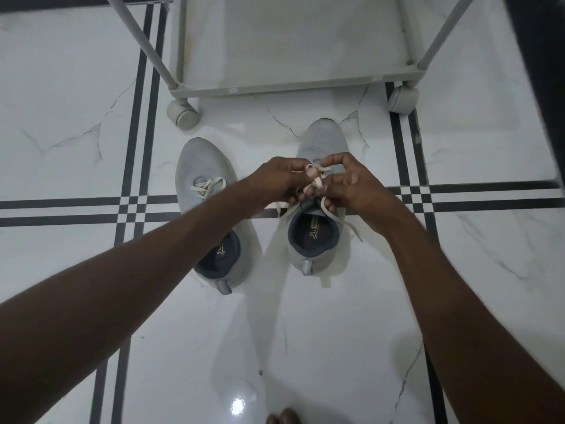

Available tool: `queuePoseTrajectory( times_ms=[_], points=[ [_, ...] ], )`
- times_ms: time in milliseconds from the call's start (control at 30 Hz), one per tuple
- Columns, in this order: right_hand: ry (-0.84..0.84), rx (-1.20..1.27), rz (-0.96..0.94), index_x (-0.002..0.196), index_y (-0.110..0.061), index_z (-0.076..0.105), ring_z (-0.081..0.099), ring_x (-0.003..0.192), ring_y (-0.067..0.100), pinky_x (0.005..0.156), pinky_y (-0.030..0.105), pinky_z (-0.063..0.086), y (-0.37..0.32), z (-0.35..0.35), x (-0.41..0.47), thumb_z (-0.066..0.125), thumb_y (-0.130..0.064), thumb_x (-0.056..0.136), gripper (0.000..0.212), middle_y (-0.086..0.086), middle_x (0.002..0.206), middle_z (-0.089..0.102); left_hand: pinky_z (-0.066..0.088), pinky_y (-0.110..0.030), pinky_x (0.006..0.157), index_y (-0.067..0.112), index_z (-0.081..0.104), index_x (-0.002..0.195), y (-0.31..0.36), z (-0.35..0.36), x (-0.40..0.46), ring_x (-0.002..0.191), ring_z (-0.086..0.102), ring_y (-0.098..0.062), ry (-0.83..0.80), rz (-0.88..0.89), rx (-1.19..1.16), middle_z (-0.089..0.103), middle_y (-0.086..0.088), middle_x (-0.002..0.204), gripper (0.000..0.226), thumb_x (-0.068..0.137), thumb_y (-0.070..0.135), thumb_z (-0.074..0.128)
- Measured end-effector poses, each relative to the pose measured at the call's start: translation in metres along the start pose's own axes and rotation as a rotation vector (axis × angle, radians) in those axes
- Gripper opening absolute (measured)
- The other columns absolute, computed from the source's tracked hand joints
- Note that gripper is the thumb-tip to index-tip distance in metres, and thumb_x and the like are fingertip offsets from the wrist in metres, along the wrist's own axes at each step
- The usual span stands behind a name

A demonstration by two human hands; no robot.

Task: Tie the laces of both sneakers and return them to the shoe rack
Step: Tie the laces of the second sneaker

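Observation:
Two light grey mesh sneakers with dark blue linings stand side by side on the floor, toes pointing away from me. The left sneaker (pixel 201 166) shows white laces (pixel 208 186) lying crossed over its tongue; my left forearm covers its middle. Over the right sneaker (pixel 322 139), my left hand (pixel 275 182) and my right hand (pixel 354 185) meet, each pinching part of its white lace (pixel 316 182). Loose lace ends trail out beside the shoe's opening (pixel 336 217). The knot itself is hidden by my fingers.
A pale grey shoe rack on castor wheels stands just beyond the sneakers, its bottom shelf rim (pixel 290 87) and front wheels (pixel 183 113) in view. The floor is glossy white marble tile with dark stripe borders (pixel 61 209). My toes (pixel 282 417) show at the bottom edge.

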State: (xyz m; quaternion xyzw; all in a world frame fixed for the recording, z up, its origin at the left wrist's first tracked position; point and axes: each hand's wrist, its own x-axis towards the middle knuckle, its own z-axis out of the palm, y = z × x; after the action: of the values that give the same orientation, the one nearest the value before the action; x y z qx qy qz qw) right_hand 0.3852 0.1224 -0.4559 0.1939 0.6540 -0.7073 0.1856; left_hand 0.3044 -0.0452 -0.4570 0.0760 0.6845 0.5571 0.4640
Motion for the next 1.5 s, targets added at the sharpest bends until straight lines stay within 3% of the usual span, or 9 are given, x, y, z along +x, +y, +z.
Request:
queuePoseTrajectory(
  times_ms=[133,267,367,700,867,1067,1167,1267,1500],
  points=[
    [0.009,-0.035,-0.029,0.119,-0.002,0.049,0.057,0.057,0.019,0.055,0.027,0.052,0.0,-0.003,-0.001,0.058,0.004,0.092,0.03,0.021,0.086,0.063,0.047,-0.026,0.059,0.009,0.074,0.084,0.01,-0.007,0.001,0.059,0.059,-0.014,0.122,0.201,0.441,0.072,-0.016,0.074,0.014,0.079,0.021,0.08],
    [-0.008,-0.054,-0.022,0.109,-0.003,0.055,0.058,0.053,0.02,0.057,0.032,0.052,-0.006,-0.001,0.0,0.055,0.007,0.091,0.021,0.017,0.078,0.063,0.048,-0.033,0.059,0.013,0.068,0.079,0.002,0.005,-0.004,0.059,0.056,-0.018,0.329,0.488,0.87,0.065,0.004,0.065,0.012,0.071,0.023,0.068],
    [-0.01,-0.039,-0.004,0.108,-0.002,0.057,0.058,0.051,0.019,0.056,0.03,0.052,-0.007,0.0,0.001,0.052,0.006,0.092,0.019,0.016,0.074,0.063,0.046,-0.036,0.055,0.012,0.06,0.08,-0.005,0.013,-0.005,0.061,0.058,-0.025,0.417,0.571,1.047,0.065,-0.001,0.069,0.02,0.076,0.031,0.058],
    [0.123,-0.011,-0.005,0.11,-0.001,0.071,0.064,0.058,0.022,0.059,0.025,0.055,-0.003,0.002,0.002,0.055,0.002,0.095,0.022,0.021,0.072,0.067,0.028,-0.026,0.052,0.012,0.053,0.086,-0.02,0.029,-0.007,0.05,0.053,-0.027,0.646,0.587,1.001,0.05,0.005,0.058,0.018,0.088,0.027,0.063],
    [0.205,-0.021,-0.027,0.099,-0.001,0.074,0.065,0.058,0.019,0.063,0.024,0.06,-0.005,0.001,0.0,0.071,0.002,0.084,0.016,0.017,0.075,0.071,0.046,-0.034,0.057,0.018,0.054,0.094,-0.019,0.025,-0.004,0.062,0.06,-0.023,0.566,0.536,0.857,0.066,0.003,0.071,0.013,0.091,0.03,0.058],
    [0.544,-0.313,-0.052,0.072,-0.013,0.074,0.07,0.053,0.024,0.058,0.031,0.059,0.013,-0.013,0.006,0.077,-0.004,0.078,0.011,0.011,0.066,0.073,0.055,-0.03,0.052,0.016,0.059,0.081,-0.028,0.003,-0.015,0.054,0.065,-0.022,0.477,0.27,0.524,0.064,0.001,0.065,0.015,0.091,0.023,0.067],
    [0.583,-0.388,-0.073,0.069,-0.012,0.072,0.067,0.049,0.021,0.055,0.031,0.058,0.021,-0.013,0.007,0.076,-0.003,0.078,0.014,0.01,0.062,0.071,0.054,-0.026,0.058,0.011,0.061,0.082,-0.036,-0.013,-0.026,0.056,0.066,-0.018,0.338,0.157,0.416,0.072,-0.013,0.071,0.01,0.091,0.014,0.065],
    [0.612,-0.433,-0.094,0.071,-0.009,0.073,0.065,0.048,0.018,0.055,0.029,0.058,0.021,-0.008,0.01,0.075,-0.004,0.079,0.009,0.007,0.059,0.07,0.047,-0.014,0.054,0.007,0.065,0.085,-0.039,-0.02,-0.03,0.058,0.064,-0.013,0.277,0.097,0.321,0.071,-0.011,0.073,0.007,0.092,0.008,0.064],
    [0.634,0.078,0.038,0.087,-0.006,0.074,0.056,0.051,0.011,0.042,0.013,0.045,0.01,0.007,0.017,0.078,-0.012,0.08,0.01,0.009,0.066,0.066,0.035,-0.014,0.07,0.023,0.076,0.087,-0.03,-0.006,-0.033,0.091,0.053,-0.01,0.435,0.244,0.78,0.066,0.004,0.095,0.016,0.08,0.038,0.078]
  ],
)
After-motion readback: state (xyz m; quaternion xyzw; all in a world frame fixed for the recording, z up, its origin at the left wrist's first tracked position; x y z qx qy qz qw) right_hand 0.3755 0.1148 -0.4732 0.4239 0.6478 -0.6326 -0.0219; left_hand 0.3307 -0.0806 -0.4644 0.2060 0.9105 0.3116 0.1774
